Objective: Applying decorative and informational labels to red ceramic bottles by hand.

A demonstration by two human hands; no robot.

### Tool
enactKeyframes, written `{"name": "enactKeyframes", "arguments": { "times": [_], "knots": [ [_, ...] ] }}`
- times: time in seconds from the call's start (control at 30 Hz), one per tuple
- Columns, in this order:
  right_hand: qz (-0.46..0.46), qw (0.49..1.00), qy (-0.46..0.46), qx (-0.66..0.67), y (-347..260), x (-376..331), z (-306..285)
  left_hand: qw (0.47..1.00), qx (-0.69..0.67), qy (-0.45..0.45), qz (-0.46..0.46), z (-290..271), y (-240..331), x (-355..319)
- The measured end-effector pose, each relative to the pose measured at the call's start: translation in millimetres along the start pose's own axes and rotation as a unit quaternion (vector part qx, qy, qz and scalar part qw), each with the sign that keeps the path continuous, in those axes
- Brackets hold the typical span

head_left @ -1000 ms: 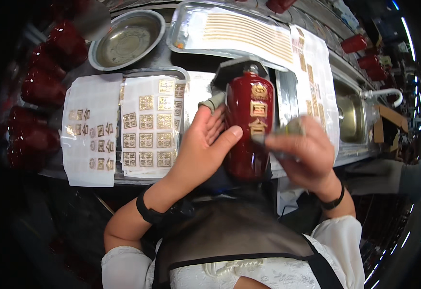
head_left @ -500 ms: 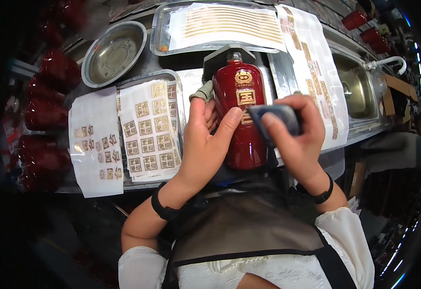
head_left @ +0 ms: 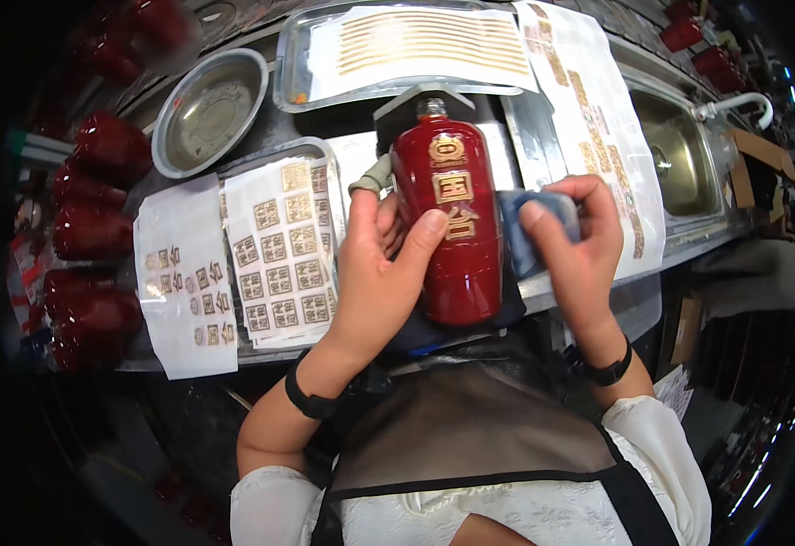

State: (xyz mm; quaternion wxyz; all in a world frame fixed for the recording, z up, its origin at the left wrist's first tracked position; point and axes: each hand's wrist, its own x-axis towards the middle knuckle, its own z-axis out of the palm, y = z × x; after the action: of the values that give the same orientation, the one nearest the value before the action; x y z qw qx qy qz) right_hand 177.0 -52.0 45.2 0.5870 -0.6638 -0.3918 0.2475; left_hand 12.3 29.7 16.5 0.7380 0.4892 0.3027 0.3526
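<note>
A red bottle (head_left: 463, 278) lay face up in the middle of the desk (head_left: 702, 235), right in front of the person, its neck pointing away and three gold emblems running down its front. The left hand (head_left: 381, 264) held its left side in a partly closed grip, thumb pressed on the front beside the lowest emblem, fingers partly hidden behind; one fingertip wore a grey-green cover (head_left: 372, 175). The right hand's grip (head_left: 581, 238) was closed on a folded blue cloth (head_left: 523, 238) at the bottle's right side; whether the cloth touched the glass could not be told. To the left lay a white sheet (head_left: 179, 241) with gold stickers, with a metal bowl (head_left: 204, 123) beyond it.
</note>
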Motion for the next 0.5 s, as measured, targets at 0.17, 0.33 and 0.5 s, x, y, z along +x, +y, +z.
{"name": "enactKeyframes", "arguments": {
  "times": [0.17,0.33,0.5],
  "knots": [
    [0.034,0.998,0.043,-0.028,7,4,-9,1.0,0.014,-0.019,-0.002,-2,1,-1],
    [0.129,0.98,-0.059,0.139,13,9,-14,0.998,0.053,0.004,0.022,4,-3,-1],
    [0.14,0.983,-0.12,-0.001,16,6,3,0.998,0.05,0.007,0.022,2,-7,0]
  ]
}}
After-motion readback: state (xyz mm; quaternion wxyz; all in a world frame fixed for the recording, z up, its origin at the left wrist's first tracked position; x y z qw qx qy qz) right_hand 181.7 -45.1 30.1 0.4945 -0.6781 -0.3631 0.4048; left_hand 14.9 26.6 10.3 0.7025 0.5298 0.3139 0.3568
